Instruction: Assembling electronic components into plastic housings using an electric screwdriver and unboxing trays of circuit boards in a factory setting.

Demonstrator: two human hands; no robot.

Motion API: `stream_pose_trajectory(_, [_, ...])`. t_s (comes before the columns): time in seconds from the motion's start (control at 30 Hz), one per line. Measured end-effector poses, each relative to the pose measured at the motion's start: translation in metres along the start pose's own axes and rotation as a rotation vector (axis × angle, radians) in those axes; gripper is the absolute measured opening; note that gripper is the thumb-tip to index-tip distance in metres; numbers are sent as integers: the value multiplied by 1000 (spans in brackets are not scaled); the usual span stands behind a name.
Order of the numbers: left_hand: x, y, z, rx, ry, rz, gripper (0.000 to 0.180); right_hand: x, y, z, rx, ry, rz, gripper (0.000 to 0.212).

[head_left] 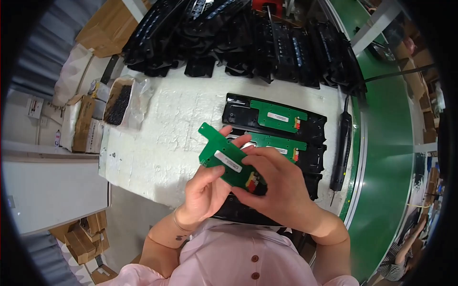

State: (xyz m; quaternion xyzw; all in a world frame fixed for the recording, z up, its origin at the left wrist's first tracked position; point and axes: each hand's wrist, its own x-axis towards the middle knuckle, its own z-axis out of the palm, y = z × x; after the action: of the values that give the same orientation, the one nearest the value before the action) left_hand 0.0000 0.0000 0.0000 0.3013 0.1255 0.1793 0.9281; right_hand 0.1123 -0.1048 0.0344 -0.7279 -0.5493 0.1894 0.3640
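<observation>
Both hands (205, 190) (281, 186) | fingers gripping green circuit board (224, 159) | black trays (274, 117) behind | electric screwdriver (341, 152) right

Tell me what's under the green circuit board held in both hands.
Under the green circuit board lies a black plastic tray on the white table. The left hand and right hand cover most of it, so its contents stay hidden.

I see both hands, left hand (206, 190) and right hand (281, 183), holding a circuit board (228, 162) above the table (162, 143). Two trays (274, 117) with boards lie behind it, a screwdriver (341, 152) to their right. A pile of trays (248, 38) lies farthest back, a box of screws (118, 104) at left.
</observation>
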Motion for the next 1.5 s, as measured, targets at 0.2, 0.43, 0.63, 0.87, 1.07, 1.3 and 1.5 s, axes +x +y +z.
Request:
stream_pose_trajectory(0.2, [-9, -4, 5, -166, -67, 7, 67, -7, -4, -11, 177, 191, -37, 39])
stream_pose_trajectory(0.43, [-31, 25, -38, -161, 239, 138, 57, -45, 25, -38, -182, 34, -7, 37])
stream_pose_trajectory(0.63, [-38, 21, -55, -222, 212, 99, 53, -67, 33, -22, -283, -69, -2, 31])
stream_pose_trajectory(0.87, [-35, 11, -53, -269, 204, 64, 54, -66, 43, -10, -310, -32, 21, 32])
stream_pose_trajectory(1.07, [-38, 14, -54, -323, 196, 80, 55, -74, 43, -14, -337, 8, 35, 29])
stream_pose_trajectory(1.3, [-35, 14, -55, -356, 173, 62, 55, -78, 54, -10, -344, 45, 2, 22])
stream_pose_trajectory(1.5, [-35, 14, -50, -366, 142, 71, 56, -78, 54, -9, -333, 68, -16, 25])
